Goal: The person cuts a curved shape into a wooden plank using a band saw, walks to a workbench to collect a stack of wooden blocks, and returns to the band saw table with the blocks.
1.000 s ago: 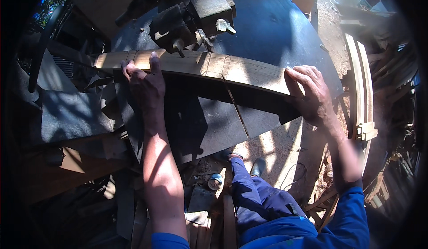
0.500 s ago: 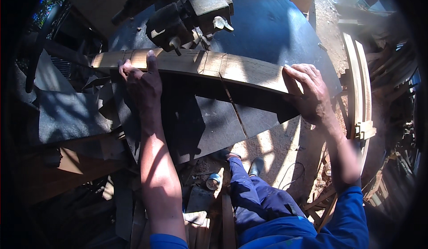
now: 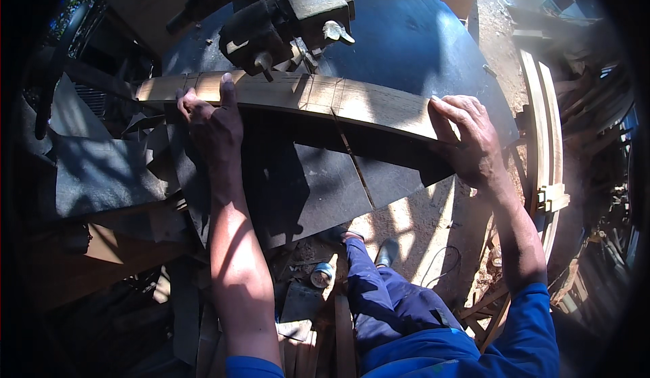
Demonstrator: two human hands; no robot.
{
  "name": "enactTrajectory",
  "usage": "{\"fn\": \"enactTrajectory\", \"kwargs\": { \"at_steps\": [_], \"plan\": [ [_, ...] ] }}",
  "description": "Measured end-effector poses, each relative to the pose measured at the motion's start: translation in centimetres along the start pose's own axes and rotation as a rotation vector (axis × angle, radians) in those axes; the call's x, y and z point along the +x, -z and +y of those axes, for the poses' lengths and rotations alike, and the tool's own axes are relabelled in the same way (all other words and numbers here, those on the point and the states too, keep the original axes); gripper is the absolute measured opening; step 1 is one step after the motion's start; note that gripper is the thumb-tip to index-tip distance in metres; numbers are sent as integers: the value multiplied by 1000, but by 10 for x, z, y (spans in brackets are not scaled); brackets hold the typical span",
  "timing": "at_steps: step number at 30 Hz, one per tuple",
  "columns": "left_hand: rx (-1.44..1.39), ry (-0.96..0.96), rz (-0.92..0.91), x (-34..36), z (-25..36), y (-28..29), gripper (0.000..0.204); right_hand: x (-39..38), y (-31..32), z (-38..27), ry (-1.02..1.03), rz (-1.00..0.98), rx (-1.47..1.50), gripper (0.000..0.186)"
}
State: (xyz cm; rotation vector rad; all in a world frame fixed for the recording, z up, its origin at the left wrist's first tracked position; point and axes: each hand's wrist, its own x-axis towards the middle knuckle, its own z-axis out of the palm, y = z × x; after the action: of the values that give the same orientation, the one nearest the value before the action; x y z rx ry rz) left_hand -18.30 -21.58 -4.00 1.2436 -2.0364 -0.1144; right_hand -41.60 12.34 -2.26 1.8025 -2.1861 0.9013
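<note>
A long pale wooden board [image 3: 379,104] lies across the dark saw table [image 3: 332,182], its near side in shadow. Several dark pencil-like lines cross its lit face. My left hand [image 3: 213,117] is closed on the board toward its left end, thumb and fingers on its upper face and edge. At the right end, my right hand [image 3: 472,138] grips it with fingers over the top and the thumb on the near side. Just beyond the board's middle stand the metal saw guide blocks [image 3: 318,2] with a wing screw [image 3: 336,31]; where the blade meets the wood is hard to see.
A narrow slot [image 3: 355,165] runs through the table toward its near edge. Long light wood strips [image 3: 542,121] stand at right beside piled timber. Metal sheets [image 3: 101,168] lie at left. Below are a small round can [image 3: 321,275] and sawdust on the floor.
My left hand and the board's left end sit very slightly farther left in the picture, as do the surroundings there. Both hands keep their hold.
</note>
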Motion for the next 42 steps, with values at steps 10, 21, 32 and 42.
{"fn": "enactTrajectory", "kwargs": {
  "at_steps": [10,21,32,42],
  "plan": [
    [-19,23,-1,0,0,0,88,0,-1,0,-1,5,-14,78],
    [-7,36,-2,2,-1,-2,88,1,0,-1,1,13,-31,78],
    [4,47,19,1,0,-2,91,1,1,-2,4,3,-48,79],
    [46,5,40,0,-1,-5,88,2,4,-6,-70,-25,-7,80]
  ]
}}
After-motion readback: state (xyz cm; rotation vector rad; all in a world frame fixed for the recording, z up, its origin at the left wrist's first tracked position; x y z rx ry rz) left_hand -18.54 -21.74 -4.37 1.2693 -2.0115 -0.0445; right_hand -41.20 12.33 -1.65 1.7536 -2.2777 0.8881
